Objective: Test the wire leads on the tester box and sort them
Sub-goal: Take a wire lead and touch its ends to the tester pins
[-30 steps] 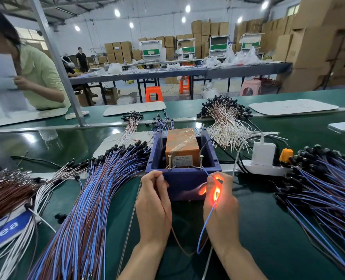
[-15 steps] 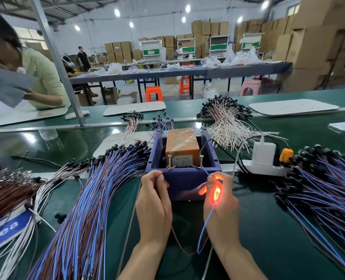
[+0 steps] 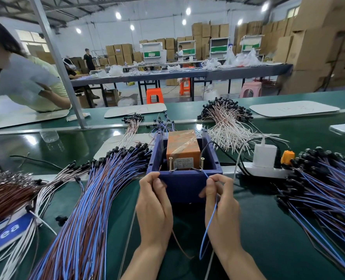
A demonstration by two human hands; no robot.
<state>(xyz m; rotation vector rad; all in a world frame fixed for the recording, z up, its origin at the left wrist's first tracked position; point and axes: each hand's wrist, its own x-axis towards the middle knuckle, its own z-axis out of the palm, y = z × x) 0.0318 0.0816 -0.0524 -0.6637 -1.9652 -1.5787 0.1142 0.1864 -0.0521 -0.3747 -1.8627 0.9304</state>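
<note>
The blue tester box (image 3: 184, 185) stands in front of me with an orange block (image 3: 182, 147) inside and two brass screw posts (image 3: 202, 163) at its near rim. My left hand (image 3: 154, 207) pinches the brown wire (image 3: 179, 247) of one lead at the box's left front corner. My right hand (image 3: 221, 201) pinches the blue wire (image 3: 208, 229) near the right post; its tip reaches toward that post. Both wires loop down between my wrists. No lamp glows in my right hand.
A large fan of blue-and-brown leads (image 3: 90, 209) lies to the left, another pile (image 3: 325, 188) to the right. White-and-brown leads (image 3: 226, 126) lie behind the box. A white power strip with charger (image 3: 265, 156) sits right of the box. A person works at the far left.
The orange-red glow in my right hand has gone out. Both hands stay at the front of the box with the same lead; the person at far left has shifted.
</note>
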